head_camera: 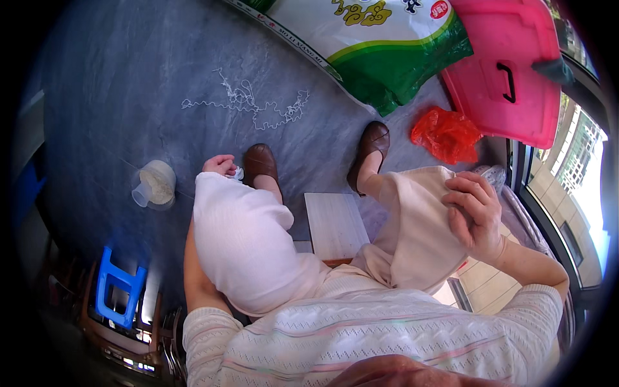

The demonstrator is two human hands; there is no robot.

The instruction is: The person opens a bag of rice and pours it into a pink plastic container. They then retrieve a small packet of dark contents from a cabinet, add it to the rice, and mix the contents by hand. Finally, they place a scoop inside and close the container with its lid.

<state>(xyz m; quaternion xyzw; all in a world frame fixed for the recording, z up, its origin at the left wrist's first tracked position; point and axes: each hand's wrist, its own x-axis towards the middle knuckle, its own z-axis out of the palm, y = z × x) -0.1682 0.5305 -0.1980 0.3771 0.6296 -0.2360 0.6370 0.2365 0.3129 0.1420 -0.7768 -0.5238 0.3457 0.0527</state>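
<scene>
Beside my left knee, my left hand [220, 165] has its fingers curled around a small crumpled white piece [238, 173], perhaps tissue or thin plastic. My trouser leg [251, 232] hides part of that hand. To its left, a translucent plastic measuring jug [167, 176] stands on the floor with pale grains in it, probably rice. My right hand [474, 213] rests on my right knee, fingers bent and slightly apart, holding nothing. On the grey floor beyond my feet lies a tangled, crinkled white thread [256, 104].
A large green-and-white rice sack [377, 48] lies ahead, bearing writing. Right of it stand a pink plastic bin with a black handle [483, 77] and a crumpled red plastic bag [445, 135]. A blue plastic stool [118, 290] is behind left. Glass doors [570, 193] border the right.
</scene>
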